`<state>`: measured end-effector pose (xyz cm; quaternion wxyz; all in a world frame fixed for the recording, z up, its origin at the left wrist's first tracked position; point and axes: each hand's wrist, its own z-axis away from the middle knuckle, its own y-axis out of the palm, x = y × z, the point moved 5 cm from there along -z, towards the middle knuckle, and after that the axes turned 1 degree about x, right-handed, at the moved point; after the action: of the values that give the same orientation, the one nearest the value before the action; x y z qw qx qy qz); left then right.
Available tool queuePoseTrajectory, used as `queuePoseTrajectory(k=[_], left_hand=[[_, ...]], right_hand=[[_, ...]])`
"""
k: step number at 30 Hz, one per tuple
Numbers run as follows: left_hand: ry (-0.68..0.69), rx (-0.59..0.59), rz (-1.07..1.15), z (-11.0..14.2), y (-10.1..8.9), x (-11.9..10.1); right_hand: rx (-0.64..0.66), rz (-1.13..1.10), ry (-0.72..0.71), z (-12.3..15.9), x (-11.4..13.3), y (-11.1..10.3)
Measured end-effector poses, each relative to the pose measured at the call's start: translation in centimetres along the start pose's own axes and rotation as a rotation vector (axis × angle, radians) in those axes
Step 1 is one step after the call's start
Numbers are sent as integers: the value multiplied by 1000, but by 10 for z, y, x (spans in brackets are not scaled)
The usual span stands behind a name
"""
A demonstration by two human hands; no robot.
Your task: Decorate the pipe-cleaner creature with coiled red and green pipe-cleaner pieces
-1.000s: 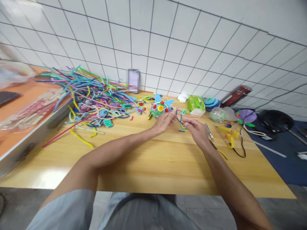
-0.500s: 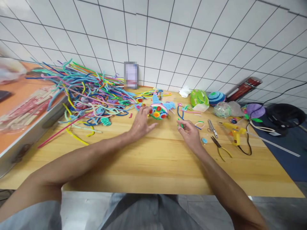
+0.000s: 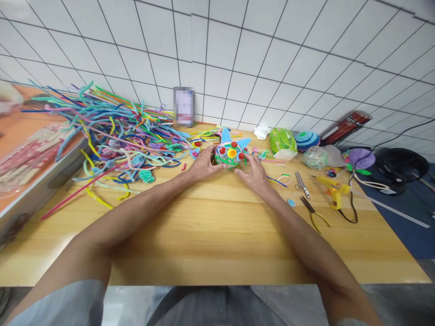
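Right hand (image 3: pixel 253 174) has moved in beside the flower-studded ball (image 3: pixel 231 153), its grip unclear; left hand (image 3: pixel 205 166) holds the ball's left side, mid-table near the wall (image 3: pixel 224 59), wooden tabletop (image 3: pixel 204 231) stretching to the front edge.

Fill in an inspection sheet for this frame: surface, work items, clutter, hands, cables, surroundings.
Surface: light wooden table, grain showing.
Work items: decorated ball, blue points on top, red and yellow rounds on its front.
Clutter: heap of fuzzy stems at left; pliers and yellow glue gun at right.
Hands: left hand and right hand at opposite sides of the ball; firmness of grip cannot be told.
Cables: dark cord looping beside the glue gun.
Surroundings: white tiled wall behind; red cylinder tilted near it.
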<state>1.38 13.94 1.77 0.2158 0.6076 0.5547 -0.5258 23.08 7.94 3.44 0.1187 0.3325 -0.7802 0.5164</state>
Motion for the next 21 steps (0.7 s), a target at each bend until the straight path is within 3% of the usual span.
queuePoseTrajectory(k=[7,21], left_hand=[[29,-29,-165,0,-1,3],[76,-72,-173,-1,0,8]], right_hand=[[-44,-64,1,-8,-13,15],[-76,-71,39,-5,-12,17]])
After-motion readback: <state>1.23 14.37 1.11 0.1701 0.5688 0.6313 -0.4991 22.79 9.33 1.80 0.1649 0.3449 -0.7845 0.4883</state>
